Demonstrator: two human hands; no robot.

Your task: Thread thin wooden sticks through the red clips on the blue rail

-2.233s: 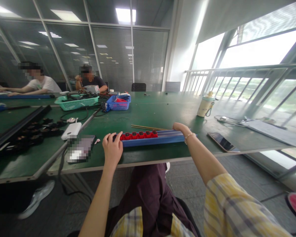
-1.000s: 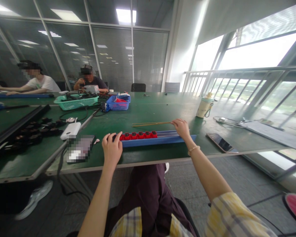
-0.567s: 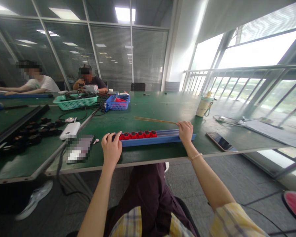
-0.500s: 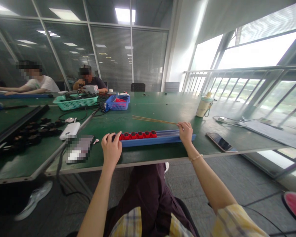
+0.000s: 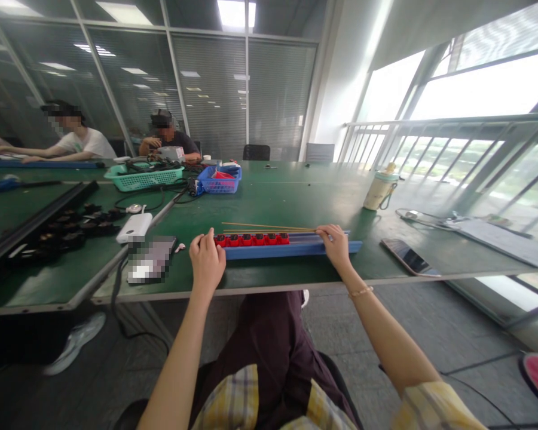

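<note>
A long blue channel [image 5: 291,248] lies across the table edge in front of me. Several red blocks [image 5: 259,240] with dark tops sit in a row in its left and middle part; its right part shows bare inside. My left hand [image 5: 207,258] is closed round the channel's left end, with the index finger raised and part of that end hidden. Thin brass-coloured rods [image 5: 273,227] are pinched by their right ends in my right hand [image 5: 335,243]. They point left, fanned slightly apart, just above or behind the channel's far edge; whether they touch it, I cannot tell.
Left of the channel are a phone [image 5: 155,260], a white power bank [image 5: 134,228] and black parts [image 5: 89,221]. Green [image 5: 146,178] and blue baskets [image 5: 219,182] stand behind. On the right are a bottle [image 5: 379,190] and another phone [image 5: 410,257]. Two co-workers sit across, at left.
My right hand has picked the rods up from the table behind the channel, swung them, and lowered them toward its far edge. My left hand stays at the left end, its index finger now raised.
</note>
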